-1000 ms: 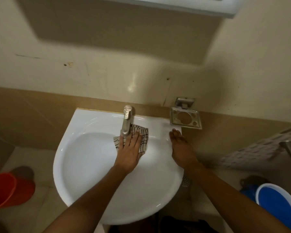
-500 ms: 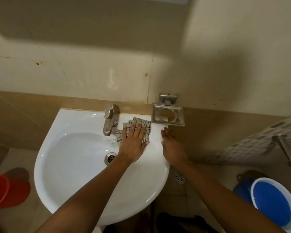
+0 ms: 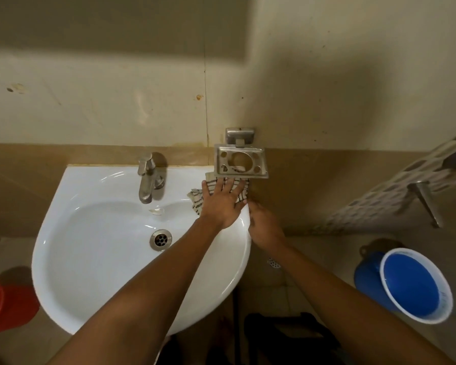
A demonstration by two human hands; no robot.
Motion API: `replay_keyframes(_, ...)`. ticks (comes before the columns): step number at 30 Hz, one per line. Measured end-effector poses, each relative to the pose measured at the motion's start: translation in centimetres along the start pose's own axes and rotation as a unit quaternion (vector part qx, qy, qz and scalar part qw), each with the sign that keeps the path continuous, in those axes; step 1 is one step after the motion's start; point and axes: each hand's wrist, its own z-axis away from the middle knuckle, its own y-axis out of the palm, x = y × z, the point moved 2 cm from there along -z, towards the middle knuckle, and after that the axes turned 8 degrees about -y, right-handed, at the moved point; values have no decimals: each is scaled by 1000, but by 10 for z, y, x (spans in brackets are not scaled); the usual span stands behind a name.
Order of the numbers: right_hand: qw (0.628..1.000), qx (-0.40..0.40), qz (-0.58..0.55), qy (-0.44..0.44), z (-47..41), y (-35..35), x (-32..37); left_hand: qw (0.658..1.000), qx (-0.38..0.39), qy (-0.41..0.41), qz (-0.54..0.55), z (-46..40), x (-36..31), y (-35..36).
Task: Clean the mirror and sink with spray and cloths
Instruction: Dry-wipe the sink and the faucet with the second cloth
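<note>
A white sink (image 3: 95,259) hangs on the wall, with a steel tap (image 3: 147,180) at its back and a drain (image 3: 160,239) in the bowl. A checked cloth (image 3: 198,200) lies on the sink's back right corner. My left hand (image 3: 223,204) presses flat on the cloth with fingers spread, reaching under the metal soap holder (image 3: 240,160). My right hand (image 3: 265,225) rests on the sink's right rim just beside it, fingers bent down over the edge. No mirror or spray bottle is in view.
A blue bucket (image 3: 416,285) with a blue mug behind it stands on the floor at the right. A red bucket (image 3: 8,304) stands at the lower left. A metal rail (image 3: 427,201) juts from the right wall. A floor drain (image 3: 273,262) lies beside the sink.
My left hand has slid the cloth rightward from the tap to the sink's back right corner. My right hand has stayed on the right rim. The camera has turned right and tilted down.
</note>
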Motion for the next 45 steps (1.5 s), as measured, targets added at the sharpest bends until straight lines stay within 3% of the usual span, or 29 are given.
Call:
replay_keyframes(10,994,-77,-8,75,31,-22,-8,989,58,41,131,76,-26,36)
replay_keyframes(18,997,-19,31,63,65,11,29,978,96,43,180,148,-8,55)
replay_keyframes(22,997,-19,61,45,91,29,49,981,102,67,152,182,21,54)
replay_keyframes(34,989,-18,147,-29,157,79,118,989,25,147,-15,266,154,31)
replay_keyframes(40,988,-9,151,-36,173,86,123,991,43,110,-58,271,205,14)
replay_keyframes(45,990,1,133,-48,176,83,118,995,59,61,-59,268,182,18)
